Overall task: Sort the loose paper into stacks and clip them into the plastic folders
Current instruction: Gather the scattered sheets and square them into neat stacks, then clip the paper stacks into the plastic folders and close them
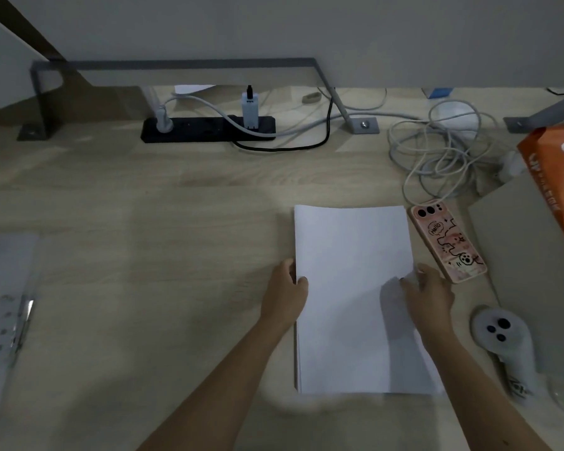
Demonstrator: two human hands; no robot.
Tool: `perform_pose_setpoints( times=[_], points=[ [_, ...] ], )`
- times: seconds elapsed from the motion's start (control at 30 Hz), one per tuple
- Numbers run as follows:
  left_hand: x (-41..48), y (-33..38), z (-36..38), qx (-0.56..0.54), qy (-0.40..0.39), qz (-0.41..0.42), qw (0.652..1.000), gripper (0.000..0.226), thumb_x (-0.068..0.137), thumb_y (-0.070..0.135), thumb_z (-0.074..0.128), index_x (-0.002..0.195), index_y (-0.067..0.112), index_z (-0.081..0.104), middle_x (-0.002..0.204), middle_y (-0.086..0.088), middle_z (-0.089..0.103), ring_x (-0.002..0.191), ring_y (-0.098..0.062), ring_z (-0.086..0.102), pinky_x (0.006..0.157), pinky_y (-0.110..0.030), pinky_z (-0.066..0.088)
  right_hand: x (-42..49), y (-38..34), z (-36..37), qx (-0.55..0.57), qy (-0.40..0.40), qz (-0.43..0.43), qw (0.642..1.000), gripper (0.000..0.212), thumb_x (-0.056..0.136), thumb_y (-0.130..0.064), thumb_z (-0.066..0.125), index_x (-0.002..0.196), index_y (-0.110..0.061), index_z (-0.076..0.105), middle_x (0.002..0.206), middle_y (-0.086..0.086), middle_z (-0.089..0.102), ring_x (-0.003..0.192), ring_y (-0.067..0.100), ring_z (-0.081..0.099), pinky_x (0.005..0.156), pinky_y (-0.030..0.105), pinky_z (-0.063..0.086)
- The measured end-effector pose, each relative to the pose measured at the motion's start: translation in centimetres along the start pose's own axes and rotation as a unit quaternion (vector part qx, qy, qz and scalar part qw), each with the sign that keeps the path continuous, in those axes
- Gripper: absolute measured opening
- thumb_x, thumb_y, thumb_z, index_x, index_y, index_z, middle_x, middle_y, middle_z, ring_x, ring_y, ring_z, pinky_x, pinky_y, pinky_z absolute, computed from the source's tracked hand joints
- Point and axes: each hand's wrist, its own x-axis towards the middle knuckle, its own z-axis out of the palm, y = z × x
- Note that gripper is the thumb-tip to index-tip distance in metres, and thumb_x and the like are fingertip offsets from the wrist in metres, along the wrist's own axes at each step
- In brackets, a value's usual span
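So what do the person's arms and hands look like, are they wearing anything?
The left arm and the right arm are bare right to the picture's edge, no sleeves showing. The left hand and the right hand have no gloves, and I can see no watch, bracelet or ring. The light is dim, so nail polish or small marks can't be told.

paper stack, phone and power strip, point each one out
paper stack (352, 271): head view, bare middle of the top sheet
phone (448, 244): head view, middle of its pink case
power strip (205, 128): head view, black top between the plugs
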Motion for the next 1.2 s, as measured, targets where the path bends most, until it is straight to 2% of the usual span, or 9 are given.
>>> perform_pose_setpoints(
  times=[0.1, 0.23, 0.3, 0.43, 0.6, 0.87, 0.97, 1.03, 1.2],
  points=[
    [1.2, -2.0, 0.3, 0.029, -0.034, 0.027, 0.999, 0.054, 0.067, 0.035, 0.040, 0.118, 0.024, 0.054, 0.118, -0.006, 0.061, 0.097, -0.031, 0.062, 0.078, -0.038, 0.050, -0.8, -0.9, 0.1, -0.009, -0.030, 0.016, 0.999, 0.048, 0.089, -0.015, 0.055, 0.135, -0.006, 0.043, 0.137, 0.025, 0.039, 0.124, 0.041, 0.039, 0.105, 0.048, 0.034],
    [-0.3, -0.7, -1.0, 0.074, -0.092, 0.053, 0.992, 0.054, 0.083, 0.020, 0.046, 0.137, 0.015, 0.038, 0.142, -0.006, 0.037, 0.114, -0.023, 0.052, 0.093, -0.035, 0.049, -1.3, -0.9, 0.5, -0.026, -0.029, 0.039, 0.998, 0.034, 0.088, -0.012, 0.053, 0.119, 0.000, 0.052, 0.131, 0.025, 0.042, 0.115, 0.041, 0.045, 0.099, 0.047, 0.040],
    [-0.3, -0.6, -1.5, 0.089, -0.106, 0.056, 0.989, 0.051, 0.088, 0.019, 0.045, 0.138, 0.014, 0.035, 0.143, -0.006, 0.032, 0.112, -0.022, 0.052, 0.089, -0.030, 0.047, -1.4, -1.0, 0.6, -0.022, -0.026, 0.050, 0.998, 0.029, 0.089, -0.011, 0.050, 0.115, 0.001, 0.053, 0.125, 0.022, 0.042, 0.111, 0.039, 0.046, 0.095, 0.044, 0.040],
    [-0.5, -0.5, -1.5, 0.116, -0.121, 0.059, 0.984, 0.055, 0.092, 0.021, 0.043, 0.143, 0.012, 0.025, 0.150, -0.005, 0.021, 0.125, -0.023, 0.042, 0.103, -0.034, 0.040, -1.3, -0.6, 0.7, 0.003, -0.016, 0.049, 0.999, 0.003, 0.087, -0.010, 0.049, 0.089, -0.008, 0.050, 0.103, 0.014, 0.043, 0.090, 0.025, 0.043, 0.080, 0.034, 0.036],
    [-0.3, -0.7, -1.2, 0.136, -0.117, 0.071, 0.981, 0.062, 0.095, 0.020, 0.042, 0.147, 0.006, 0.013, 0.154, -0.005, 0.012, 0.136, -0.018, 0.025, 0.108, -0.026, 0.025, -1.0, -0.1, 0.7, -0.003, -0.011, 0.049, 0.999, 0.012, 0.085, -0.010, 0.048, 0.088, -0.003, 0.057, 0.106, 0.028, 0.055, 0.084, 0.030, 0.049, 0.074, 0.034, 0.038],
    [-0.2, -0.9, -0.9, 0.152, -0.109, 0.068, 0.980, 0.062, 0.095, 0.022, 0.043, 0.147, 0.005, 0.013, 0.154, -0.004, 0.009, 0.141, -0.020, 0.019, 0.112, -0.030, 0.022, -1.3, -0.3, 0.4, -0.002, -0.012, 0.052, 0.999, 0.015, 0.085, -0.011, 0.048, 0.095, -0.005, 0.057, 0.103, 0.024, 0.053, 0.089, 0.032, 0.050, 0.078, 0.036, 0.039],
    [-0.2, -1.0, -1.5, 0.105, -0.104, 0.066, 0.987, 0.050, 0.090, 0.018, 0.047, 0.136, 0.005, 0.032, 0.147, -0.011, 0.024, 0.128, -0.024, 0.038, 0.106, -0.034, 0.036, -2.6, -1.9, 0.1, -0.023, 0.004, 0.017, 1.000, 0.035, 0.087, -0.006, 0.050, 0.121, 0.003, 0.052, 0.120, 0.029, 0.050, 0.108, 0.042, 0.050, 0.093, 0.048, 0.045],
    [-0.2, -1.3, -2.7, 0.062, -0.088, 0.067, 0.992, 0.046, 0.090, 0.013, 0.046, 0.134, 0.007, 0.036, 0.144, -0.011, 0.029, 0.123, -0.023, 0.045, 0.093, -0.025, 0.039, -3.9, -4.0, 0.4, -0.030, -0.009, -0.025, 0.999, 0.047, 0.088, -0.005, 0.053, 0.134, 0.000, 0.044, 0.133, 0.029, 0.042, 0.122, 0.041, 0.042, 0.103, 0.050, 0.038],
    [-0.7, -2.7, -9.5, -0.006, 0.033, 0.084, 0.996, 0.047, 0.093, 0.007, 0.047, 0.139, 0.007, 0.036, 0.145, -0.009, 0.033, 0.125, -0.013, 0.042, 0.082, -0.005, 0.027, -7.7, -10.3, 4.0, 0.003, -0.120, -0.112, 0.986, 0.040, 0.091, -0.006, 0.051, 0.129, 0.003, 0.049, 0.130, 0.026, 0.048, 0.121, 0.038, 0.047, 0.102, 0.043, 0.038]
  ],
)
